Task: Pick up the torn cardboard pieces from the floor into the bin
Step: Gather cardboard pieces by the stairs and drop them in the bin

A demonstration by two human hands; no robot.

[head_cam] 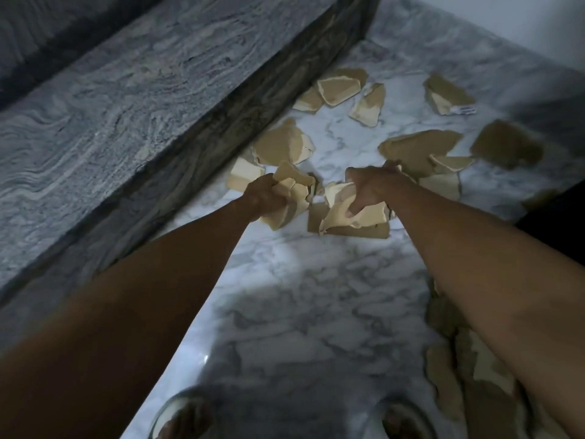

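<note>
1. I am seeing the left hand (264,194) curling its fingers tightly round a bunch of cardboard pieces (292,198), just beside the dark stone step (202,128) that is running diagonally along the left.
2. The right hand (368,188) is gripping another bundle of pieces (354,217), thumb pressing into the pale top sheet; this bundle is touching or sitting just above the marble floor (300,296).
3. The two hands are working close together, with only a narrow gap between their loads.
4. More torn pieces are lying loose on the floor beyond the hands: a cluster (335,90) near the foot of the step, one with a white label (448,96) further right, and a large one (418,150) just behind the right hand.
5. A further heap (456,359) is lying under the right forearm, along the right edge.
6. The floor nearer me, between the forearms, is giving open room.
7. I am not seeing the bin.
</note>
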